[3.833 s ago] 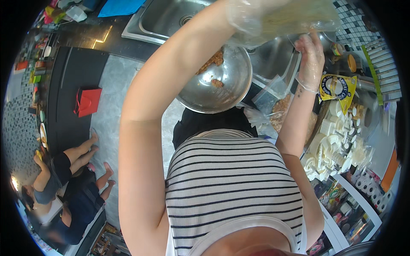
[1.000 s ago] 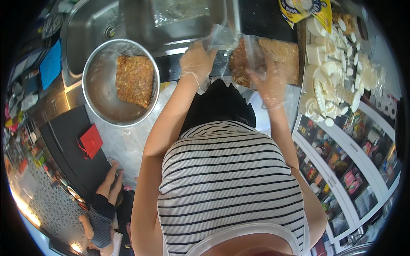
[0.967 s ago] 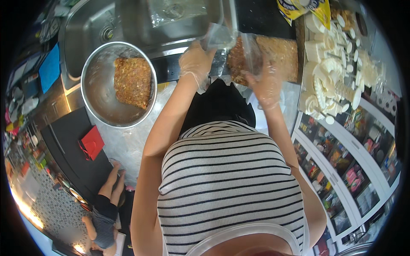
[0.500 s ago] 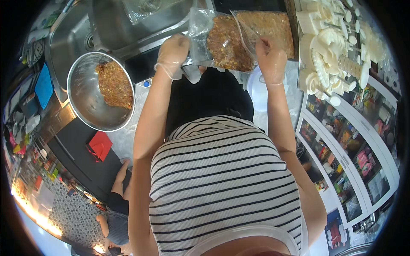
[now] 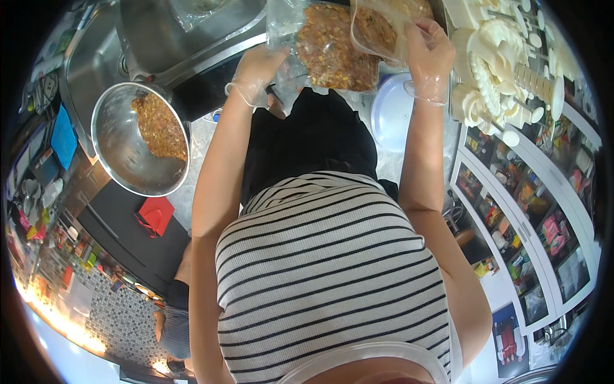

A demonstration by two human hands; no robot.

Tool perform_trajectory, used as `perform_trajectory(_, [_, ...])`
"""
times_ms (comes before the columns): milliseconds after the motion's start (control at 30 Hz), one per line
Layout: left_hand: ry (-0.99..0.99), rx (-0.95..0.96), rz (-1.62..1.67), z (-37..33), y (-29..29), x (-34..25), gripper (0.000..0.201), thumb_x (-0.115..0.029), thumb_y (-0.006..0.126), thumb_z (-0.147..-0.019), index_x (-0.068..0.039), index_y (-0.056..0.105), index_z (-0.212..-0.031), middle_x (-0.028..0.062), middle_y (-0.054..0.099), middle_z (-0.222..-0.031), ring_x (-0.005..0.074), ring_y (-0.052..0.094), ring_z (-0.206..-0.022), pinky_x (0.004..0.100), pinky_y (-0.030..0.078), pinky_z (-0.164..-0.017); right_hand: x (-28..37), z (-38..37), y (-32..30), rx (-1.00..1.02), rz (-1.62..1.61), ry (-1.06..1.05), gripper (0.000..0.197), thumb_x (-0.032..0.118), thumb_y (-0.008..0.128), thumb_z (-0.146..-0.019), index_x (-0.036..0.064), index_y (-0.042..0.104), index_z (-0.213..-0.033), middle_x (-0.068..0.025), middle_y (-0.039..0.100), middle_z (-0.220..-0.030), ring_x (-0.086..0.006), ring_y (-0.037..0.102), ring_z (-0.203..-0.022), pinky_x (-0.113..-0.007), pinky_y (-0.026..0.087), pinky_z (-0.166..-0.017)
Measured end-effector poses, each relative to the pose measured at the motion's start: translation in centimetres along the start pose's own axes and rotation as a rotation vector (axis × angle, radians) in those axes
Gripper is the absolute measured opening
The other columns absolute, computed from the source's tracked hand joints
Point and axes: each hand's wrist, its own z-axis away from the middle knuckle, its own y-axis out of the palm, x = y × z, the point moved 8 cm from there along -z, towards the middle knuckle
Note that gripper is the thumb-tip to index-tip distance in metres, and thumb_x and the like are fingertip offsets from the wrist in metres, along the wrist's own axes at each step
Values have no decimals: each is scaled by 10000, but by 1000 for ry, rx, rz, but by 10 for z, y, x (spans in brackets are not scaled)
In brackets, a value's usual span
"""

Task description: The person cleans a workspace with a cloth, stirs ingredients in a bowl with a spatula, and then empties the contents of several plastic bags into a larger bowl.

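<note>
A clear plastic bag of chunky reddish-brown minced mixture (image 5: 336, 51) lies flat at the counter's edge in front of me. My left hand (image 5: 259, 70), in a clear glove, has its fingers closed at the bag's left edge. Also gloved, my right hand (image 5: 430, 61) pinches a clear plastic flap (image 5: 374, 35) that stretches over the bag's right side. I cannot tell which bag this flap belongs to. Behind it lies a second, flat filled bag (image 5: 416, 9), partly out of view. To the left, a steel bowl (image 5: 118, 150) holds more of the mixture (image 5: 160, 131).
A steel sink (image 5: 96, 64) is at the far left. White plastic parts (image 5: 495, 70) crowd the counter at right, above glass-fronted drawers (image 5: 511, 211). Below the counter is a pale round lid or tub (image 5: 393, 112). Another person (image 5: 176, 326) is at lower left, near a red box (image 5: 155, 216).
My right hand has moved right and away from my body, drawing the plastic flap taut. The view has shifted a little, and the mixture bag sits slightly farther off and left.
</note>
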Motion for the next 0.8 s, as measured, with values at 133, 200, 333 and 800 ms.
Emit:
perform_trajectory(133, [94, -3, 143, 5, -1, -14, 337, -341, 553, -832, -27, 643, -753, 106, 636, -757, 197, 567, -667, 307, 439, -669, -5, -4, -2, -4, -204, 146, 256, 136, 665, -777, -60, 627, -937, -70, 645, -795, -90, 568, -707, -213, 447, -642])
perform_trajectory(200, [126, -37, 155, 7, -7, -9, 302, -304, 551, -845, -25, 639, -772, 87, 631, -736, 172, 559, -651, 294, 438, -652, -6, -5, -3, -10, -253, 174, 261, 137, 672, -775, -69, 625, -929, -72, 641, -790, -92, 566, -707, -213, 444, -639])
perform_trajectory(333, [1, -125, 250, 17, -27, 9, 256, -258, 555, -872, -13, 625, -862, 37, 647, -735, 107, 530, -613, 257, 430, -594, -6, -7, -1, -30, -320, 224, 263, 139, 672, -777, -69, 626, -931, -67, 638, -788, -92, 567, -706, -212, 443, -648])
perform_trajectory(800, [-126, -299, 486, 43, -43, 52, 286, -263, 528, -913, -8, 586, -1028, 25, 675, -749, 40, 427, -516, 204, 362, -482, 9, 24, 53, 488, -89, 49, 356, 286, 709, -724, -26, 639, -882, -158, 649, -768, -312, 619, -718, -357, 478, -699])
